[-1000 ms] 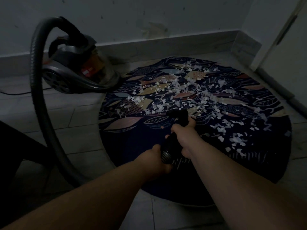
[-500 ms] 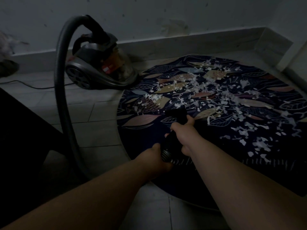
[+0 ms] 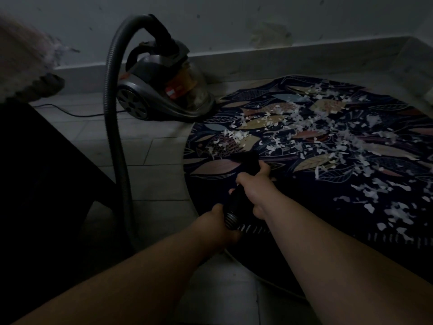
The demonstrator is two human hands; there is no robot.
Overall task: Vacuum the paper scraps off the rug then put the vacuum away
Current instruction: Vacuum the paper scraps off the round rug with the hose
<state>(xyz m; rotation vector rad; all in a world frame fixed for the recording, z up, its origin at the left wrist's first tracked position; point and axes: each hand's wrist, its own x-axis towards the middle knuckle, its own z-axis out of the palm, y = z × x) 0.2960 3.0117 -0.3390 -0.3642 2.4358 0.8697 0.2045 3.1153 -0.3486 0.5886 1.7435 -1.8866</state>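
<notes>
Vacuum [image 3: 164,90]: canister type, on tiles [image 3: 152,146] by wall [image 3: 234,24], just beside rug [image 3: 304,207]. Hose [image 3: 112,113]: ribbed, bendy. Nozzle [image 3: 246,160]: stiff, over rug at edge of scraps [image 3: 304,127]. R hand [image 3: 255,191] wrapped round nozzle, L hand [image 3: 218,224] clasps hose end. Scraps light; canister prob. heavy, lift by top handle [image 3: 132,57].

White paper scraps [image 3: 236,135] litter the far half of the round, dark leaf-patterned rug [image 3: 210,168] — the grey canister vacuum [image 3: 164,95] sits beside its edge, ribbed hose [image 3: 110,90] arching over to a black nozzle [image 3: 246,159] at the scraps' near edge.
</notes>
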